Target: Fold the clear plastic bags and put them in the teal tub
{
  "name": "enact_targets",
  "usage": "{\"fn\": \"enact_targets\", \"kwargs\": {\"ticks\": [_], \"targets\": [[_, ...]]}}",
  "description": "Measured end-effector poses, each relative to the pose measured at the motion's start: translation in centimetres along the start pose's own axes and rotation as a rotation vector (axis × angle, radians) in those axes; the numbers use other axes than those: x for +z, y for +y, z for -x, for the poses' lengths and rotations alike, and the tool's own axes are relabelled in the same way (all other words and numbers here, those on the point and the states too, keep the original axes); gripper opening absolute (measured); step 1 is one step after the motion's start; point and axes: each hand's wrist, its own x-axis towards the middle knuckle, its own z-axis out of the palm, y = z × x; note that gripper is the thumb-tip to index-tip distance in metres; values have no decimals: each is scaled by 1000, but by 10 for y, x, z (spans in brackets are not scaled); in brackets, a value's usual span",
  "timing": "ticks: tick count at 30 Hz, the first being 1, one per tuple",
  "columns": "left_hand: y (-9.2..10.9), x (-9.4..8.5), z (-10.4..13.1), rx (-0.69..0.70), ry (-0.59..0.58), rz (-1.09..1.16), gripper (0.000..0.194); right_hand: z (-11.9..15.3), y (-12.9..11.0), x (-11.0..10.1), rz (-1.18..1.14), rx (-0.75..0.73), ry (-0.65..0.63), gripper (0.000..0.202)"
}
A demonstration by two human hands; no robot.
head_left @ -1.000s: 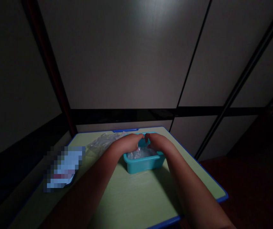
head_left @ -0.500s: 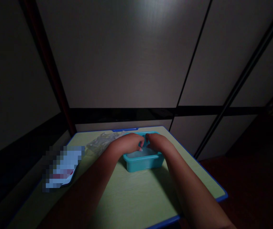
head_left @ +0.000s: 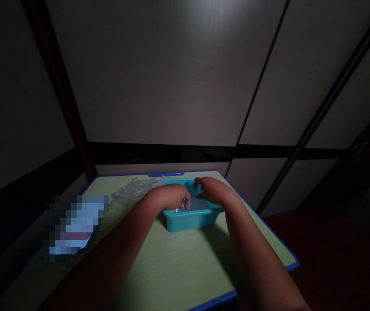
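A turquoise plastic box (head_left: pixel 191 220) stands on the table, open at the top, with a pale, cloudy-looking inside. My left hand (head_left: pixel 175 197) reaches over its near left side, fingers curled down and pinched together. A small clear, shiny bit shows beneath that hand, but what the fingers hold is too small to name. Over the box's right side is my right hand (head_left: pixel 213 190), thumb and fingers apart, with nothing visible between them. Crumpled clear plastic film (head_left: pixel 133 191) lies just left of the box, partly behind my left forearm.
The light green table (head_left: pixel 172 263) has a blue edge. A flat phone-like object (head_left: pixel 77 226), its screen blurred out, lies at the left. Behind the table rise pale cabinet panels (head_left: pixel 165 86) with dark strips. The room is dim.
My hands have moved apart inside the box: the left toward the near left side, while the right hand's fingers have spread. The view has shifted slightly.
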Motion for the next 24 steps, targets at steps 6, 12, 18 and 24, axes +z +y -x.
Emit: {"fn": "enact_targets", "kwargs": {"ticks": [6,12,18,24], "targets": [[5,-3,1,-75,-51,-2,28,1,12,-9,-117,-125,-95,19],[8,-6,3,-100,-36,-7,26,-7,13,0,-76,-69,-3,28],[6,-6,5,-75,100,-101,22,-1,21,-6,-230,-67,127,16],[3,-2,1,-64,33,-79,20,0,12,-3,-370,-49,-273,14]]}}
